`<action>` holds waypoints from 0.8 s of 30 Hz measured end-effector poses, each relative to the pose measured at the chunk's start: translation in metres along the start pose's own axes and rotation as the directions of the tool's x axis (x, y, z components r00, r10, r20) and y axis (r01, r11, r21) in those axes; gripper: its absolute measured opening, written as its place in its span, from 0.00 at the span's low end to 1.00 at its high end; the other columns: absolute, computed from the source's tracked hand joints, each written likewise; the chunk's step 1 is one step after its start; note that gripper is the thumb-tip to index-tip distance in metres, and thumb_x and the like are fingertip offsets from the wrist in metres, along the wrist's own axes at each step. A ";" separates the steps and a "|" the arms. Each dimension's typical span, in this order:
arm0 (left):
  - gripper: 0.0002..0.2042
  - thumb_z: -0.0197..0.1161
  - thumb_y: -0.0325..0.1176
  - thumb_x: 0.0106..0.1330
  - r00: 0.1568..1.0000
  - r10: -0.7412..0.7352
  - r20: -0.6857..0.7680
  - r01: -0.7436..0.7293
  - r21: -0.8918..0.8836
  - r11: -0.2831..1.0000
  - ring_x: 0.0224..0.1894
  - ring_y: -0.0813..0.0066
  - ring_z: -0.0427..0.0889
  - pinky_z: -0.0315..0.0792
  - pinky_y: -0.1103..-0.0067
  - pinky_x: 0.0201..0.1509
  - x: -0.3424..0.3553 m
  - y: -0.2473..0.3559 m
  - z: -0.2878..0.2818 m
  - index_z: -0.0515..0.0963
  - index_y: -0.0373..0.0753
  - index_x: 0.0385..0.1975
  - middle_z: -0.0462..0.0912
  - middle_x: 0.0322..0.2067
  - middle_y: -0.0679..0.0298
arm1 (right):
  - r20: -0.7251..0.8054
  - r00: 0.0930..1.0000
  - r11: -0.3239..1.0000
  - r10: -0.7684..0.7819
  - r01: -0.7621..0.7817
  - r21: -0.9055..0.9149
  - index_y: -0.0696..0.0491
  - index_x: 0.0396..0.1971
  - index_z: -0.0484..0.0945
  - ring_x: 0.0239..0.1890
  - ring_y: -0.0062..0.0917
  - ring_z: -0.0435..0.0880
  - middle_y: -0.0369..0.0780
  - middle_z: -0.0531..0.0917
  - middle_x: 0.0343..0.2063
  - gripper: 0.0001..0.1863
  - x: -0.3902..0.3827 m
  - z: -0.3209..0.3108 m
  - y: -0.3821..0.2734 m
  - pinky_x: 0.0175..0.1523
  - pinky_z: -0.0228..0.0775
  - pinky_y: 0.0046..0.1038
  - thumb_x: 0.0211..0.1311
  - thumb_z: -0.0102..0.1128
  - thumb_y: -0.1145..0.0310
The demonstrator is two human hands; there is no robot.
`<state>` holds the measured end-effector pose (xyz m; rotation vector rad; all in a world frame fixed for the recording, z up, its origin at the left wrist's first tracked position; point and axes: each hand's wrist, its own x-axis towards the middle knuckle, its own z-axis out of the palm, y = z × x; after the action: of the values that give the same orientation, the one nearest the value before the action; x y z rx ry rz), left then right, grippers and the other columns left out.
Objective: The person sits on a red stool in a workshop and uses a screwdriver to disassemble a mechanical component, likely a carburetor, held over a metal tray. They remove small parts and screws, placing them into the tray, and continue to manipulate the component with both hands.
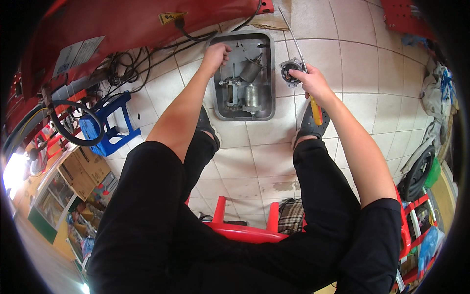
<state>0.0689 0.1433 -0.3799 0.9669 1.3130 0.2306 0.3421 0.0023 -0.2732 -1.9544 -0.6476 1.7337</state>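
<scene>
My left hand [215,58] is over the upper left of a grey metal tray [268,110], its fingers curled together; whatever they hold, if anything, is hidden. In my right hand [316,84], to the right of the tray, is a round metal end cover [292,72] with a dark inside and lugs on its rim. The same hand grips a long screwdriver, its yellow handle [316,112] below the palm and its thin shaft [292,33] pointing up and left. Inside the tray lie a dark cylinder [250,72], a silver cylindrical part [251,96], a metal bracket [232,93] and several small screws [238,44].
A large red machine [112,29] with black cables [129,63] fills the upper left. Near it stands a blue plastic stool [115,122]. My feet in dark clogs [311,123] flank the tray on the tiled floor. A red stool [245,232] is beneath me.
</scene>
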 end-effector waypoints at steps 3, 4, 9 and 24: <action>0.11 0.51 0.39 0.61 0.992 -0.123 -0.019 0.104 -0.415 0.904 0.21 0.75 0.68 0.62 0.76 0.25 -0.001 -0.001 0.001 0.71 0.38 0.32 0.67 0.20 0.68 | 0.021 1.000 1.000 0.015 -0.015 -0.016 0.53 0.37 0.76 0.13 0.13 0.63 0.31 0.72 0.19 0.15 0.000 -0.001 -0.002 0.14 0.59 0.19 0.55 0.61 0.58; 0.11 0.51 0.41 0.62 0.988 -0.150 -0.030 0.116 -0.497 0.860 0.20 0.75 0.67 0.61 0.76 0.25 -0.002 0.003 0.004 0.71 0.39 0.32 0.66 0.19 0.69 | 0.021 1.000 1.000 0.013 -0.013 -0.009 0.53 0.37 0.76 0.13 0.13 0.63 0.31 0.72 0.19 0.15 -0.001 -0.001 -0.001 0.14 0.59 0.19 0.55 0.61 0.58; 0.18 0.54 0.48 0.62 0.994 0.072 -0.079 -0.029 0.442 0.896 0.29 0.67 0.77 0.69 0.72 0.34 0.003 0.011 0.006 0.76 0.38 0.34 0.77 0.24 0.60 | 0.022 1.000 1.000 0.017 -0.017 -0.005 0.52 0.37 0.76 0.12 0.13 0.63 0.31 0.72 0.19 0.14 0.003 0.002 -0.002 0.14 0.59 0.19 0.56 0.61 0.59; 0.14 0.60 0.39 0.56 0.965 0.262 0.003 -0.099 0.931 0.352 0.45 0.56 0.80 0.73 0.64 0.48 0.020 0.041 0.100 0.79 0.45 0.41 0.82 0.38 0.55 | 0.059 0.994 0.994 0.090 -0.093 0.054 0.53 0.37 0.78 0.17 0.15 0.67 0.32 0.74 0.22 0.15 0.006 0.000 0.004 0.17 0.61 0.21 0.54 0.60 0.59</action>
<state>0.1784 0.1344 -0.3700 2.1348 1.4572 -0.3686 0.3425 0.0035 -0.2805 -1.9292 -0.5293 1.8480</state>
